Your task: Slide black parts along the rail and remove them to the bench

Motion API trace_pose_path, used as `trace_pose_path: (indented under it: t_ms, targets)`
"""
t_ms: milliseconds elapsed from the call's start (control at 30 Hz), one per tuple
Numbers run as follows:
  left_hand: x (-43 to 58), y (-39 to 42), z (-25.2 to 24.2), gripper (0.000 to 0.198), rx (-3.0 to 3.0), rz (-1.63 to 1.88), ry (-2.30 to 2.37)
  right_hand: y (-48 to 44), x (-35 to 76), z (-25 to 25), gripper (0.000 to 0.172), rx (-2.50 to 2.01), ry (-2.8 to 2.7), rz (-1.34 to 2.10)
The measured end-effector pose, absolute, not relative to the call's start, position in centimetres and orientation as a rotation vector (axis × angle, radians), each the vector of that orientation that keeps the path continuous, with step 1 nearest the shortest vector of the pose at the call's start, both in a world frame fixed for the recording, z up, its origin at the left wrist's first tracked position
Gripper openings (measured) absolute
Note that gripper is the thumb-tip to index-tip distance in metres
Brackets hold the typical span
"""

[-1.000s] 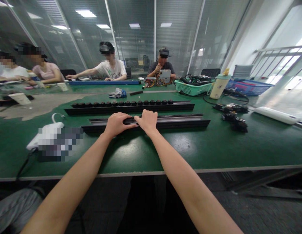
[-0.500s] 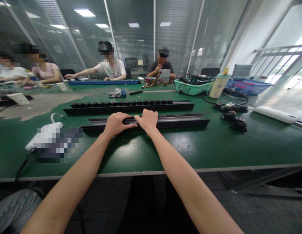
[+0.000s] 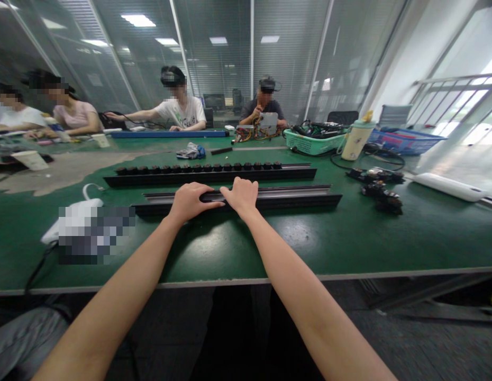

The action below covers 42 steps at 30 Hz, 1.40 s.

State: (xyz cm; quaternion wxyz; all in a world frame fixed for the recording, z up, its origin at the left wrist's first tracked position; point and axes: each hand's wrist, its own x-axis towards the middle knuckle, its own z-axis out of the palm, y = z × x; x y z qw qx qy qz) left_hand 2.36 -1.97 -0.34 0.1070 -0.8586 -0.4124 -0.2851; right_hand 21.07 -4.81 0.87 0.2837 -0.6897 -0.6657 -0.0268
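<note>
A long black channel-shaped rail [image 3: 297,200] with a grey inner strip lies across the green table in front of me. My left hand [image 3: 191,202] grips it left of the middle, thumb along the near wall and fingers over the far side. Close beside it, my right hand [image 3: 243,197] is closed over the same rail, its thumb pointing left toward the other hand. The fingertips of both hands are partly hidden behind the rail. Just beyond lies a second black rail [image 3: 214,177], parallel to the first, with a row of several round black pieces [image 3: 206,168] along it.
Black parts [image 3: 383,198] and a white bar-shaped object [image 3: 448,187] lie at right. Farther back stand a green basket [image 3: 315,144] of cables, a tumbler [image 3: 356,140] and a blue basket [image 3: 412,142]. A white device [image 3: 71,219] sits at left. Several people work across the table [image 3: 329,243].
My hands and both rails stay practically in place. Across the table, a person's outstretched hand at the left now has a dark cable by it.
</note>
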Motion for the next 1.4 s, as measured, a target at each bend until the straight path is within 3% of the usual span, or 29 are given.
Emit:
trace_pose_path:
  t_ms: [1400]
  targets:
    - [2.14,-1.59,-0.72,0.071,-2.508,-0.878,-1.156,-4.81,21.83,1.33,0.04,-1.888,-1.771,-0.097]
